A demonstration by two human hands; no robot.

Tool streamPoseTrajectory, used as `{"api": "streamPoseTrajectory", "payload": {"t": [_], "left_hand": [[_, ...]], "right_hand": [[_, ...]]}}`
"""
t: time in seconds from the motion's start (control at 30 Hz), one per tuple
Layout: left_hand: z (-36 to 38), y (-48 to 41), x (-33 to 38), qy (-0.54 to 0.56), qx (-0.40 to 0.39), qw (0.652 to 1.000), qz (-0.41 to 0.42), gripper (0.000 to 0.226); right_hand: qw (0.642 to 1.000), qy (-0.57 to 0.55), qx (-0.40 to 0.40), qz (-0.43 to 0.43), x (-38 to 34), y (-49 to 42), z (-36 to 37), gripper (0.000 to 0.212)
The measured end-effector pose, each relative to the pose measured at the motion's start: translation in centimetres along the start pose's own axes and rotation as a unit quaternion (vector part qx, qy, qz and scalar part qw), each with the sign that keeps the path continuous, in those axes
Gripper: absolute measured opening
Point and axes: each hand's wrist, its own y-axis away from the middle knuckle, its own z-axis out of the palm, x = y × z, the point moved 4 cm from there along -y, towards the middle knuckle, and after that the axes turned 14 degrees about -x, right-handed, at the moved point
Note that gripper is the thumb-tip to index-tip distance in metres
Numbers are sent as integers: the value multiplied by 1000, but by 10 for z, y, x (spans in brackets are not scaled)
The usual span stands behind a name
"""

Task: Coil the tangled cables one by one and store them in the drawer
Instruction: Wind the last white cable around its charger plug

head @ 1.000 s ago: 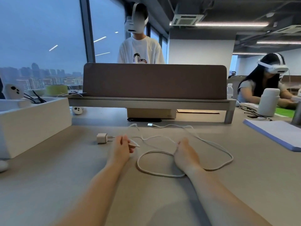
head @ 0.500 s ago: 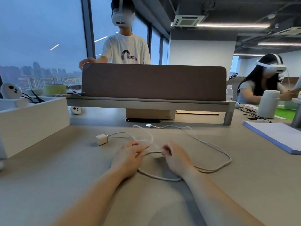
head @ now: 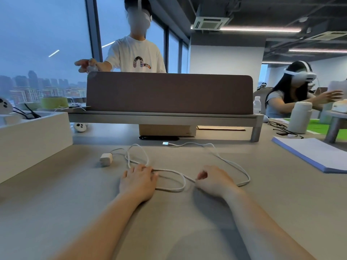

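Observation:
A white cable (head: 234, 164) lies in loose loops on the grey desk (head: 75, 203). Its USB plug (head: 165, 143) points left near the desk's back, and a white charger block (head: 106, 159) sits at the left end. My left hand (head: 138, 182) lies over the cable with its fingers curled on a strand at the left of a small loop. My right hand (head: 214, 180) pinches the cable at the loop's right side. The strand between my hands runs nearly straight. An open white drawer box (head: 35, 139) stands at the left.
A brown partition on a grey shelf (head: 169, 94) crosses the back of the desk. A blue-edged paper stack (head: 315, 154) lies at the right, with a white bottle (head: 299, 117) behind it. One person stands behind the partition; another sits at the far right.
My hands have moved apart along the cable, drawing the strand between them taut. The big loop has shrunk to a small one. The person behind the partition has stretched an arm out.

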Motion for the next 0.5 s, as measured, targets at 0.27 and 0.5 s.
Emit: {"api": "streamPoseTrajectory", "payload": {"t": [0.27,0.5], "left_hand": [[3,20,53,67,-6,959,276,45],[-13,-6,4,415,153,887,136,32]], "right_hand": [[971,-88,92,-204,-45,7,15,12],[990,70,84,-89,-16,0,3,23]]}}
